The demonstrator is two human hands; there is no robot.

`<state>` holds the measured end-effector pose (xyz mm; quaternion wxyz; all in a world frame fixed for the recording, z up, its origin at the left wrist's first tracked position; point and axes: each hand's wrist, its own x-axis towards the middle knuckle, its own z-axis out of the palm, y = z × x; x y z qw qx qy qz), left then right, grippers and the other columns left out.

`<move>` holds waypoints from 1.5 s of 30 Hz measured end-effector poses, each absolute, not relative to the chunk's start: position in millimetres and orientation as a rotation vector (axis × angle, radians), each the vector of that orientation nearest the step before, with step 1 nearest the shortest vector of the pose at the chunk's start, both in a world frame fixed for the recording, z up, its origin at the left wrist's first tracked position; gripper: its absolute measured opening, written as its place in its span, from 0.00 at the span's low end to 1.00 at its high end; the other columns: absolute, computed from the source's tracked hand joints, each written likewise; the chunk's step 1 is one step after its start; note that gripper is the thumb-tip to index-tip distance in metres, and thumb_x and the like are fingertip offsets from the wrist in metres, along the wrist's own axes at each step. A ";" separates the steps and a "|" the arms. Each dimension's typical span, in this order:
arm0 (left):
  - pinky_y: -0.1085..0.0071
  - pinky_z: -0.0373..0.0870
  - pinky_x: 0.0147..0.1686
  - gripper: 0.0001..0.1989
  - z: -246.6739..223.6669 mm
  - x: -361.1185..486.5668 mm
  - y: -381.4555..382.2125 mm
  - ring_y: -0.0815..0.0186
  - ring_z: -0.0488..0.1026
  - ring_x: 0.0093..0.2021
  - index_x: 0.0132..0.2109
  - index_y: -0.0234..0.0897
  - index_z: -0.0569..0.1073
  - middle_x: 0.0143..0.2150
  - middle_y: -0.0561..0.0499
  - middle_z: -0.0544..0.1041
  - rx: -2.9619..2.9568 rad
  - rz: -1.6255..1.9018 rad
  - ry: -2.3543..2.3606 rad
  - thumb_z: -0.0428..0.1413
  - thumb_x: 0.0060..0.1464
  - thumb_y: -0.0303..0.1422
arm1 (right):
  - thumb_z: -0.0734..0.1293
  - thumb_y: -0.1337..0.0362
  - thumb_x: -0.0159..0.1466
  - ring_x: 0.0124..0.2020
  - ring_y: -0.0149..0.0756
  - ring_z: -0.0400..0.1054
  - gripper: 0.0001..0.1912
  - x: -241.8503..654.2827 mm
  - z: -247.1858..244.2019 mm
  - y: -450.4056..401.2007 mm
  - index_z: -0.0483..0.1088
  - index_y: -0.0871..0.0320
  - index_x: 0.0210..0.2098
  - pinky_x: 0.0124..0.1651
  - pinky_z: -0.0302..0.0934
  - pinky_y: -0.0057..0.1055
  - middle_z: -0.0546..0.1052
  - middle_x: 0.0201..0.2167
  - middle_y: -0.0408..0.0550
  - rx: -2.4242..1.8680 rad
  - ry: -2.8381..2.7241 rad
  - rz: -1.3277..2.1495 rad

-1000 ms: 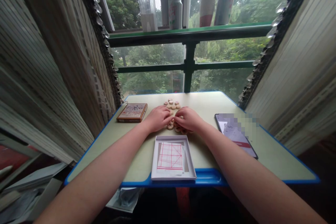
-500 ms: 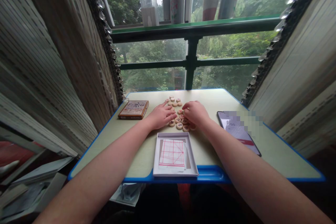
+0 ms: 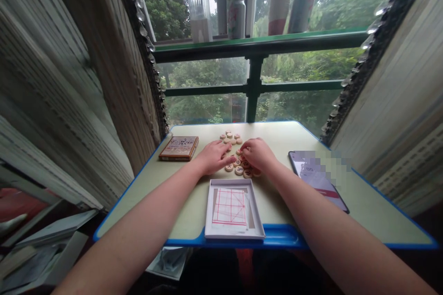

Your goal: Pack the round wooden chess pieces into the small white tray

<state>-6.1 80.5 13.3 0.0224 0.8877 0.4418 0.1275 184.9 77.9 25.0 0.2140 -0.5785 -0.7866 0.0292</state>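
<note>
Several round wooden pieces with characters [image 3: 238, 170] lie in a loose group between my two hands, and more of them [image 3: 230, 135] sit just beyond. My left hand [image 3: 212, 157] rests at the group's left side, fingers spread, its fingertips over some pieces. On the right, my right hand [image 3: 256, 153] is bent over the pieces with thumb and fingers curled together; whatever is between the fingertips is too small to make out. A white open box [image 3: 209, 212] holding a folded paper with red lines [image 3: 230, 206] lies nearer to me.
A flat brown box [image 3: 179, 148] lies at the table's left. To the right is a phone [image 3: 316, 179], partly blurred out. The table [image 3: 374, 212] has a blue edge. Cans [image 3: 302, 9] and cups stand on the window ledge beyond, between curtains.
The whole view has shifted slightly, with things lower in the picture. My left hand's thumb is spread farther from its fingers. My right hand stays over the pieces, fingers still curled.
</note>
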 end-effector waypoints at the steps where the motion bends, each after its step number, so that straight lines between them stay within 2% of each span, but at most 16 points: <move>1: 0.58 0.52 0.62 0.39 13.5 -6.0 80.2 0.52 0.54 0.64 0.62 0.33 0.62 0.61 0.43 0.65 2.745 0.401 1.370 0.36 0.56 0.57 | 0.59 0.67 0.58 0.40 0.38 0.64 0.15 185.1 24.5 78.0 0.78 0.56 0.32 0.44 0.55 0.29 0.78 0.36 0.48 -1.598 -2.182 0.079; 4: 0.56 0.48 0.63 0.38 13.3 -6.2 79.9 0.51 0.50 0.66 0.60 0.35 0.64 0.63 0.44 0.62 2.733 0.405 1.398 0.36 0.56 0.57 | 0.58 0.67 0.59 0.40 0.38 0.64 0.15 185.3 24.4 77.9 0.78 0.57 0.33 0.45 0.54 0.29 0.78 0.37 0.48 -1.596 -2.186 0.079; 9: 0.53 0.50 0.62 0.36 11.8 -8.2 82.2 0.50 0.49 0.66 0.59 0.38 0.66 0.64 0.44 0.61 2.712 0.386 1.443 0.35 0.56 0.57 | 0.58 0.66 0.60 0.42 0.38 0.64 0.15 184.7 25.6 76.8 0.78 0.56 0.34 0.46 0.54 0.30 0.78 0.38 0.48 -1.611 -2.204 0.080; 11: 0.53 0.49 0.62 0.37 11.8 -9.5 83.9 0.50 0.47 0.67 0.61 0.38 0.63 0.65 0.45 0.59 2.706 0.395 1.454 0.35 0.56 0.56 | 0.57 0.63 0.62 0.44 0.39 0.64 0.16 183.7 25.1 76.7 0.77 0.56 0.38 0.48 0.54 0.30 0.78 0.41 0.48 -1.615 -2.195 0.081; 13: 0.51 0.47 0.62 0.36 12.0 -11.0 85.7 0.50 0.44 0.68 0.63 0.40 0.59 0.67 0.46 0.56 2.711 0.384 1.460 0.34 0.57 0.56 | 0.55 0.58 0.65 0.49 0.40 0.63 0.20 182.2 23.9 76.7 0.73 0.57 0.47 0.52 0.53 0.31 0.75 0.48 0.49 -1.601 -2.183 0.089; 16: 0.45 0.44 0.61 0.35 11.8 -13.2 88.6 0.49 0.42 0.68 0.65 0.44 0.54 0.68 0.49 0.53 2.695 0.308 1.458 0.32 0.57 0.56 | 0.50 0.53 0.67 0.59 0.41 0.56 0.27 180.0 22.1 76.6 0.62 0.57 0.59 0.61 0.44 0.37 0.67 0.58 0.48 -1.576 -2.220 0.092; 18: 0.44 0.43 0.61 0.35 11.7 -14.4 90.3 0.48 0.43 0.68 0.65 0.44 0.54 0.67 0.49 0.55 2.666 0.282 1.474 0.31 0.57 0.55 | 0.48 0.52 0.68 0.63 0.42 0.50 0.28 179.8 21.7 76.6 0.58 0.57 0.61 0.65 0.34 0.42 0.63 0.61 0.46 -1.589 -2.266 0.081; 20: 0.46 0.45 0.60 0.36 11.7 -14.9 91.6 0.48 0.48 0.66 0.64 0.43 0.57 0.65 0.48 0.59 2.656 0.312 1.500 0.32 0.57 0.56 | 0.46 0.51 0.68 0.65 0.43 0.46 0.29 180.4 21.9 76.3 0.57 0.56 0.62 0.65 0.29 0.45 0.61 0.62 0.45 -1.607 -2.298 0.085; 23: 0.51 0.50 0.60 0.36 12.2 -13.4 91.4 0.49 0.55 0.62 0.62 0.39 0.62 0.61 0.44 0.65 2.679 0.402 1.517 0.35 0.56 0.56 | 0.46 0.49 0.68 0.64 0.42 0.48 0.28 181.2 22.3 75.1 0.60 0.53 0.59 0.64 0.29 0.47 0.62 0.62 0.45 -1.600 -2.345 0.121; 26: 0.53 0.52 0.59 0.35 13.0 -10.6 88.6 0.51 0.56 0.61 0.60 0.40 0.64 0.60 0.43 0.65 2.689 0.477 1.534 0.36 0.56 0.56 | 0.46 0.49 0.68 0.59 0.41 0.57 0.27 179.6 23.7 72.5 0.68 0.53 0.52 0.63 0.33 0.46 0.70 0.55 0.47 -1.609 -2.332 0.061; 29: 0.53 0.51 0.60 0.35 14.6 -9.1 85.5 0.51 0.53 0.63 0.62 0.43 0.62 0.62 0.43 0.62 2.674 0.485 1.568 0.35 0.56 0.57 | 0.47 0.49 0.68 0.53 0.39 0.62 0.27 177.2 26.6 69.7 0.71 0.54 0.47 0.60 0.42 0.40 0.73 0.49 0.51 -1.659 -2.260 -0.048; 32: 0.47 0.46 0.60 0.36 16.3 -9.7 84.2 0.48 0.47 0.66 0.63 0.44 0.59 0.66 0.45 0.57 2.643 0.389 1.549 0.32 0.56 0.57 | 0.47 0.49 0.68 0.50 0.39 0.63 0.28 176.6 28.6 68.7 0.73 0.54 0.43 0.55 0.47 0.36 0.74 0.47 0.50 -1.657 -2.267 -0.076; 35: 0.43 0.44 0.60 0.36 17.1 -10.4 84.8 0.48 0.46 0.67 0.63 0.45 0.58 0.66 0.48 0.58 2.618 0.287 1.498 0.29 0.56 0.57 | 0.46 0.49 0.68 0.48 0.39 0.63 0.30 177.5 28.3 69.6 0.75 0.55 0.39 0.52 0.49 0.35 0.75 0.45 0.50 -1.677 -2.285 -0.064; 39: 0.45 0.46 0.60 0.36 18.7 -9.8 85.5 0.48 0.45 0.67 0.63 0.45 0.59 0.66 0.47 0.57 2.621 0.312 1.499 0.31 0.56 0.57 | 0.45 0.48 0.67 0.47 0.41 0.63 0.31 177.5 27.4 70.9 0.75 0.54 0.40 0.48 0.52 0.36 0.75 0.44 0.52 -1.738 -2.257 -0.081; 45: 0.42 0.41 0.60 0.35 20.4 -7.5 86.3 0.50 0.42 0.68 0.64 0.47 0.57 0.68 0.48 0.52 2.624 0.259 1.513 0.32 0.56 0.57 | 0.50 0.56 0.67 0.46 0.41 0.63 0.25 176.8 31.5 69.9 0.77 0.56 0.36 0.45 0.53 0.35 0.77 0.44 0.51 -1.788 -2.195 -0.141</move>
